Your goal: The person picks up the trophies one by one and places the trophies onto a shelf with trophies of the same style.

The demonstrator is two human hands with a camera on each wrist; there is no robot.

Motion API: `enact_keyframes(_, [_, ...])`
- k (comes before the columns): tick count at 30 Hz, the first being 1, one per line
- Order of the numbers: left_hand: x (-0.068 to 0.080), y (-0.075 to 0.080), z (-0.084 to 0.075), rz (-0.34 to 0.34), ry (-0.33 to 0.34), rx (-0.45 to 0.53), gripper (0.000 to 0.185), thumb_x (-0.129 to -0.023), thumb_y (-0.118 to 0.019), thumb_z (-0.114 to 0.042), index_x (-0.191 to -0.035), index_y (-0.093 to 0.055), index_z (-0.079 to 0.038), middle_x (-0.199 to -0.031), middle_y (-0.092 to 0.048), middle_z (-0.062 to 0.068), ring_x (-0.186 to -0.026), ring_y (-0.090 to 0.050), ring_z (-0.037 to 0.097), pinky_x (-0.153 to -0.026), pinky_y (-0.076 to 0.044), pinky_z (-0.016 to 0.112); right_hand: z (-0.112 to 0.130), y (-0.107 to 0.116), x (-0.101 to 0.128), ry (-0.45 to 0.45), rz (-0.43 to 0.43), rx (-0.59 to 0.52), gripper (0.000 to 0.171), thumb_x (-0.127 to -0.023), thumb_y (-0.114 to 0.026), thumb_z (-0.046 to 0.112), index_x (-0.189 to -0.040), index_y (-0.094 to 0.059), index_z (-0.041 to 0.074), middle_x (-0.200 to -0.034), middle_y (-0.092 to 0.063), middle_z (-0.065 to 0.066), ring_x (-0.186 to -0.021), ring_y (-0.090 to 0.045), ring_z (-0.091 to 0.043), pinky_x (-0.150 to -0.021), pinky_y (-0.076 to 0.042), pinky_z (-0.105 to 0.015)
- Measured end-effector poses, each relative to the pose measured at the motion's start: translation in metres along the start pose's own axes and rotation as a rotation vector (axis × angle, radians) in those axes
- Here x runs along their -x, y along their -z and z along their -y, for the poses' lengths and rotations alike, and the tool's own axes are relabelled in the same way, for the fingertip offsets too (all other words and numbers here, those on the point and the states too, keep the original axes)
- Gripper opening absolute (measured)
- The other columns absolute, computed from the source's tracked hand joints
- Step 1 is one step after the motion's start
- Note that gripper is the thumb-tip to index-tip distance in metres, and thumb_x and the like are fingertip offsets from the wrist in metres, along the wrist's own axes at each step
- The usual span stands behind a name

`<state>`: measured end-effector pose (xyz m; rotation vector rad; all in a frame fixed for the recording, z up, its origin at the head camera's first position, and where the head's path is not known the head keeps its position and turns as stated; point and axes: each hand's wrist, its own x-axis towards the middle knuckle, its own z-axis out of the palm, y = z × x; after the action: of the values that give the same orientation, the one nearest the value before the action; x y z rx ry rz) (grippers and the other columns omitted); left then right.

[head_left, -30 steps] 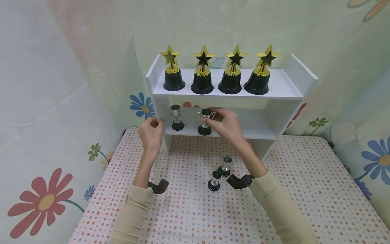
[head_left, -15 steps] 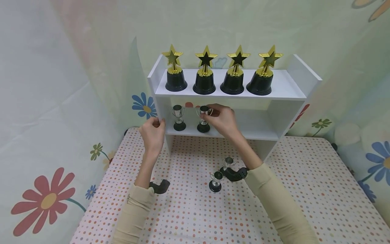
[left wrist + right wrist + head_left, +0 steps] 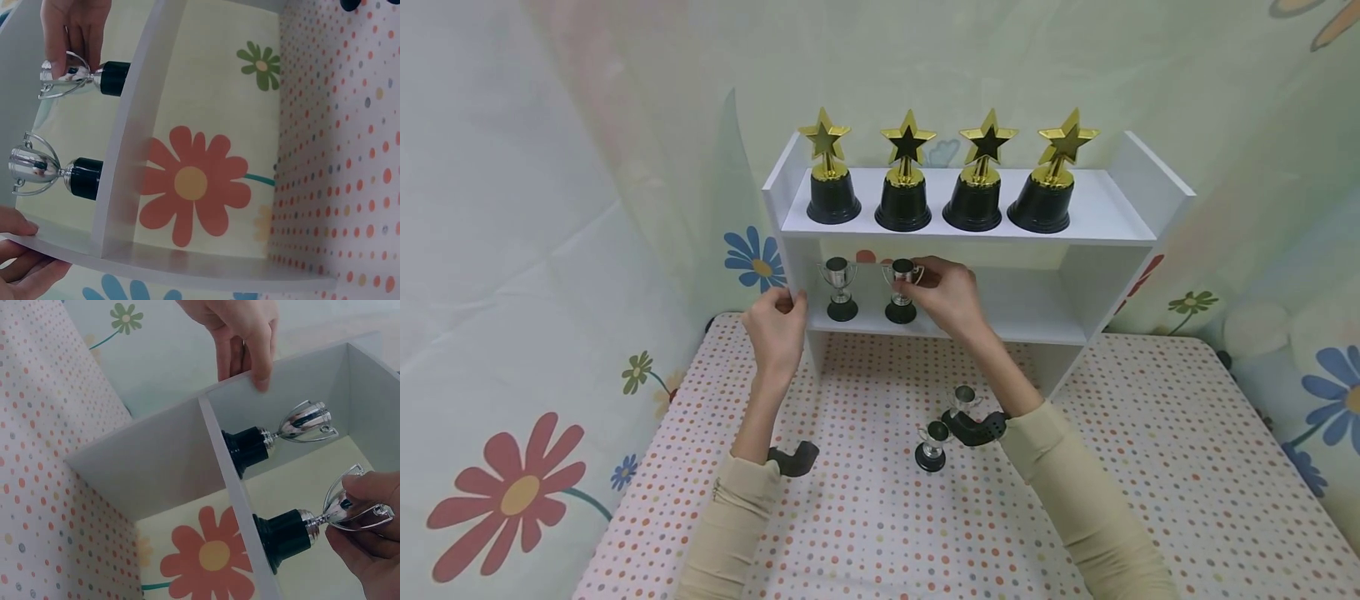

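A white two-level shelf stands on the dotted table. My left hand grips the front edge of its left side panel, fingers over the edge. My right hand pinches the bowl of a small silver cup trophy whose black base stands on the lower shelf. In the right wrist view the fingers hold the cup by its handles. A second silver cup stands free to its left. Two more cups stand on the table under my right wrist.
Several gold star trophies with black bases line the top shelf. The right part of the lower shelf is bare. Flowered cloth walls close in the left, back and right. The polka-dot tablecloth covers the table.
My right hand has shifted the held cup slightly left and deeper onto the lower shelf. The left hand has stayed on the side panel.
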<state>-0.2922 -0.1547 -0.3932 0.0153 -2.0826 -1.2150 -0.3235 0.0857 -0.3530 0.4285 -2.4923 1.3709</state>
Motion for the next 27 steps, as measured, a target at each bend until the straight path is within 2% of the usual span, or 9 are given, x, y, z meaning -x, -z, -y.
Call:
enact_keyframes(5, [0.000,0.000,0.000,0.002,0.001,0.006,0.018,-0.096,-0.070,-0.008,-0.093,-0.074,0.010,-0.083,-0.075,0.022,-0.069,-0.071,0.031,-0.059,-0.052,0.031,-0.003,0.000,0.003,-0.023,0.002,-0.012,0.032,-0.087,-0.082,0.019,-0.113,-0.074,0.002,-0.097,-0.073,-0.016,-0.089,-0.072,-0.027,-0.071,-0.050,-0.024])
enact_keyframes(9, [0.001,-0.001,0.001,0.007,-0.001,0.009,0.018,-0.097,-0.069,-0.008,-0.093,-0.073,0.010,-0.083,-0.075,0.023,-0.069,-0.072,0.031,-0.059,-0.054,0.032,-0.007,0.001,0.007,-0.043,0.006,-0.014,0.033,-0.087,-0.082,0.021,-0.112,-0.073,0.000,-0.101,-0.075,-0.018,-0.098,-0.075,-0.030,-0.078,-0.055,-0.032])
enact_keyframes(13, [0.002,-0.001,0.001,0.012,-0.006,0.012,0.018,-0.097,-0.069,-0.008,-0.093,-0.073,0.010,-0.084,-0.074,0.023,-0.069,-0.072,0.032,-0.060,-0.056,0.038,-0.014,0.002,0.013,-0.045,0.014,-0.018,0.035,-0.089,-0.081,0.022,-0.115,-0.073,-0.001,-0.110,-0.076,-0.019,-0.106,-0.074,-0.032,-0.090,-0.058,-0.043])
enact_keyframes(20, [0.002,0.000,0.000,0.015,0.005,0.002,0.018,-0.096,-0.069,-0.008,-0.093,-0.073,0.009,-0.084,-0.074,0.023,-0.069,-0.071,0.031,-0.059,-0.053,0.030,-0.023,0.007,0.026,-0.057,0.013,-0.099,0.043,-0.090,-0.080,0.021,-0.125,-0.069,-0.001,-0.122,-0.071,-0.020,-0.114,-0.071,-0.034,-0.098,-0.056,-0.042])
enact_keyframes(27, [0.001,0.000,-0.001,0.012,0.004,-0.011,0.018,-0.096,-0.069,-0.008,-0.093,-0.073,0.009,-0.084,-0.075,0.023,-0.070,-0.072,0.031,-0.060,-0.053,0.031,-0.032,0.013,0.047,0.028,-0.008,-0.097,0.040,-0.091,-0.079,0.015,-0.125,-0.068,-0.003,-0.123,-0.071,-0.020,-0.113,-0.069,-0.034,-0.099,-0.055,-0.043])
